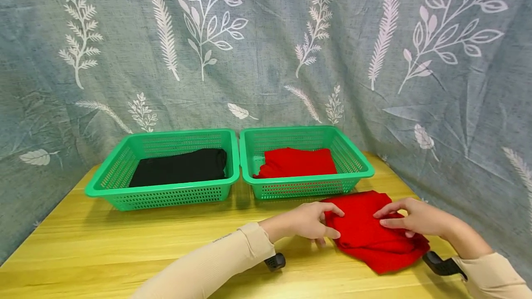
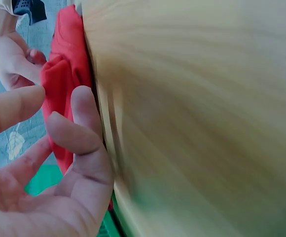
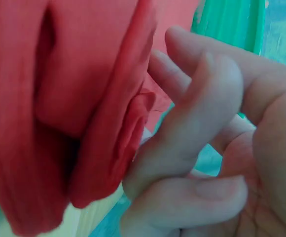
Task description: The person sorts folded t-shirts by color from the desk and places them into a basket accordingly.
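A folded red garment [image 1: 361, 225] lies on the table in several loose layers, its front corner spread toward me. At its left edge is my left hand [image 1: 311, 220], thumb and fingers apart and lightly bent, and the left wrist view shows the fingertips [image 2: 86, 98] beside the red cloth [image 2: 66, 49]. My right hand [image 1: 420, 218] rests at the garment's right side, with thumb and forefinger over the top. In the right wrist view, bent fingers [image 3: 182, 123] lie beside the folded cloth edge [image 3: 98, 138], with no clear pinch.
Behind the garment stands a green basket [image 1: 307, 188] holding red folded cloth [image 1: 297, 163]. To its left, a second green basket [image 1: 166, 200] holds black folded cloth [image 1: 178, 167]. A patterned curtain [image 1: 266, 50] hangs behind the wooden table [image 1: 104, 253].
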A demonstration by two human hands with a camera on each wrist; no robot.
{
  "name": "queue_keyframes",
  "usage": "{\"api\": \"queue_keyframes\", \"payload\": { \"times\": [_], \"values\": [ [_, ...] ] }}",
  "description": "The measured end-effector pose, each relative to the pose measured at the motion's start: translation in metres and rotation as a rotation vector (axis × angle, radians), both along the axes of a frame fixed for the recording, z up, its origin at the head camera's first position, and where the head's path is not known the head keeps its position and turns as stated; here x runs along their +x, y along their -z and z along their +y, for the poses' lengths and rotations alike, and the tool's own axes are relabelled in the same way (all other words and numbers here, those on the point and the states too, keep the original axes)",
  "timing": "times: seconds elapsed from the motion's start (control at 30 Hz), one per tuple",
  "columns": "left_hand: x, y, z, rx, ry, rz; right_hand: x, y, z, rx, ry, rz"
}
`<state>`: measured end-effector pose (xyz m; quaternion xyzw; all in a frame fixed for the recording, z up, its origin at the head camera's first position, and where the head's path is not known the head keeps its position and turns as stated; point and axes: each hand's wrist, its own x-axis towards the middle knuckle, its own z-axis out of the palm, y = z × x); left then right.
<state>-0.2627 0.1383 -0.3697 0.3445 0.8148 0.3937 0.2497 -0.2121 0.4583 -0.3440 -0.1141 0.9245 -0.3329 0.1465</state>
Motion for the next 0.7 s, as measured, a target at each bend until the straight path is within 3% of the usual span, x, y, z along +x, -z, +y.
{"api": "queue_keyframes", "payload": {
  "times": [0.27, 0.7],
  "values": [
    [-0.006, 0.003, -0.042, 0.021, -0.009, -0.029, 0.0, -0.002, -0.038, 0.005, -0.044, -0.012],
    [-0.007, 0.005, -0.132, 0.012, -0.082, 0.018, -0.005, 0.005, -0.085, -0.21, -0.227, -0.156]
  ]
}}
